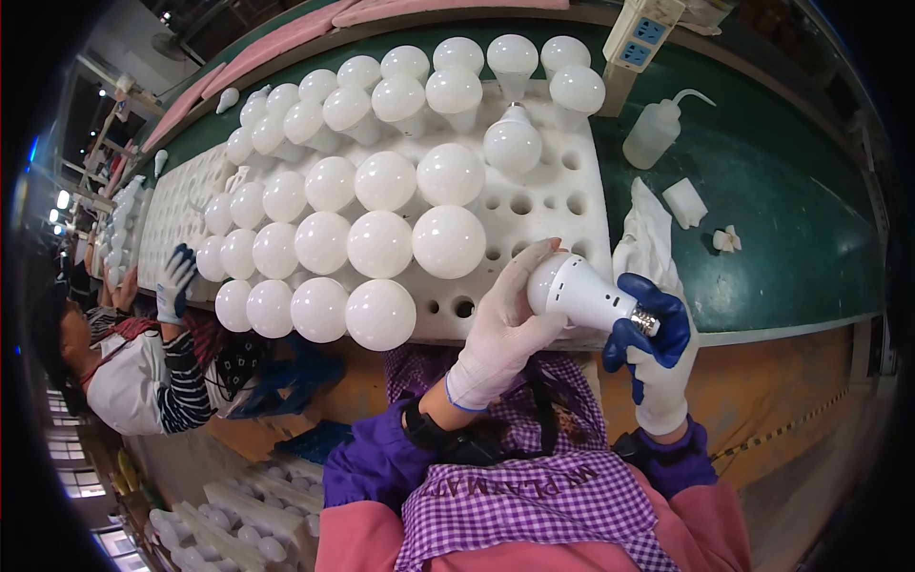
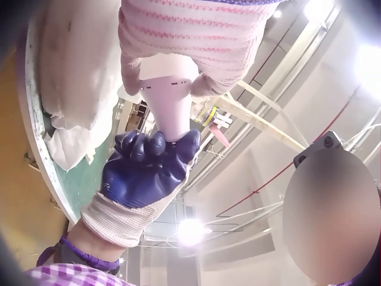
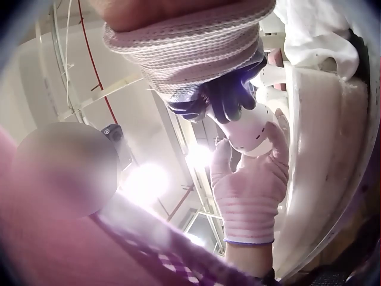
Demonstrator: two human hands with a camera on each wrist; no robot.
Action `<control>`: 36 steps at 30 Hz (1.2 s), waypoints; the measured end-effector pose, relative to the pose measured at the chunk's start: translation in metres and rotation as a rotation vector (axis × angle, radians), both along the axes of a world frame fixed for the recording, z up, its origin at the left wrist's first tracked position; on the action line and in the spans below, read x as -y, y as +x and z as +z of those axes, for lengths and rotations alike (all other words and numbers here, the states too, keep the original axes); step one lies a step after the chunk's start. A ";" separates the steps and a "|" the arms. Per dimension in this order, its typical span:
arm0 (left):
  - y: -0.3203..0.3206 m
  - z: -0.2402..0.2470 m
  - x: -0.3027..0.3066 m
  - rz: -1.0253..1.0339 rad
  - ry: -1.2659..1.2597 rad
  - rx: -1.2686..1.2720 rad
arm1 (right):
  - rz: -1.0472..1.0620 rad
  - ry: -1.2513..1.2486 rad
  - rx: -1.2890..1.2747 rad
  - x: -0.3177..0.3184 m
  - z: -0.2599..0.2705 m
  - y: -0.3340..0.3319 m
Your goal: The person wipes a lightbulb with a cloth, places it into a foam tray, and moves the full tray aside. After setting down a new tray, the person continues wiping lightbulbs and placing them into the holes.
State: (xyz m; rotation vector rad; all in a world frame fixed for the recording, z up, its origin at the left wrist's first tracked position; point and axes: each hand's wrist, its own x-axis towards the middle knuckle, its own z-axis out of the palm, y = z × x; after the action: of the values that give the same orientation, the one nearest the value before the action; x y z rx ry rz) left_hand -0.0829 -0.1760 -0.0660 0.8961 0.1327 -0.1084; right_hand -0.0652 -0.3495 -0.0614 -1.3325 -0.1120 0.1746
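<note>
A white bulb (image 1: 583, 292) lies tilted between both hands above the front edge of the foam board. The left hand (image 1: 503, 334), in a pale glove, grips its round dome with fingers and thumb. At the metal screw base, the blue-coated right hand (image 1: 658, 355) curls its fingers round the bulb's end. In the left wrist view the left hand (image 2: 193, 44) holds the dome above and the right hand (image 2: 146, 179) pinches the narrow end. The right wrist view shows the bulb (image 3: 247, 130) between the right hand (image 3: 208, 77) and the left hand (image 3: 249, 190).
Rows of upright bulbs (image 1: 448, 241) fill much of the white foam board (image 1: 562, 221), with bare holes at its right. A squeeze bottle (image 1: 652, 133), a white block (image 1: 685, 203), a cloth (image 1: 644, 229) and a socket post (image 1: 637, 43) stand right. Another person (image 1: 133, 381) works at the left.
</note>
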 end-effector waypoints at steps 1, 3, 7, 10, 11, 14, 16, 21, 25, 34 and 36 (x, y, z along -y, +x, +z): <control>-0.001 -0.002 0.001 0.010 0.012 0.038 | 0.007 0.015 0.018 0.000 0.000 0.000; 0.000 -0.005 0.001 0.024 0.025 0.077 | 0.017 0.031 0.036 0.001 -0.001 0.001; 0.006 -0.013 -0.001 0.022 0.087 0.039 | 0.013 -0.056 0.111 0.002 -0.007 0.001; 0.003 -0.009 -0.004 -0.002 0.074 0.100 | 0.022 -0.061 0.149 0.006 -0.016 0.000; 0.002 -0.007 -0.005 -0.028 0.060 0.149 | 0.034 -0.053 0.177 0.008 -0.019 0.000; 0.001 -0.004 -0.005 -0.021 0.018 0.130 | 0.048 -0.110 0.281 0.011 -0.027 0.001; 0.001 -0.005 -0.005 -0.016 0.044 0.135 | 0.058 -0.111 0.293 0.010 -0.026 0.001; 0.003 -0.007 -0.006 -0.011 0.116 0.079 | 0.067 -0.196 0.410 0.009 -0.025 0.001; -0.002 -0.001 -0.005 -0.033 0.106 0.168 | 0.055 0.012 0.099 0.010 -0.012 0.000; 0.001 -0.001 -0.006 0.036 0.037 0.093 | 0.012 -0.550 0.856 0.007 -0.020 0.005; 0.002 0.000 -0.005 0.042 -0.031 0.041 | -0.035 -0.511 0.916 0.003 -0.018 0.004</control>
State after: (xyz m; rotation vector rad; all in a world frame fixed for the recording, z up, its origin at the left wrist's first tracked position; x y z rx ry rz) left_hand -0.0805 -0.1709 -0.0658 0.8638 0.1113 -0.0523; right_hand -0.0607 -0.3521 -0.0794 -1.8365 -0.8608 -0.4832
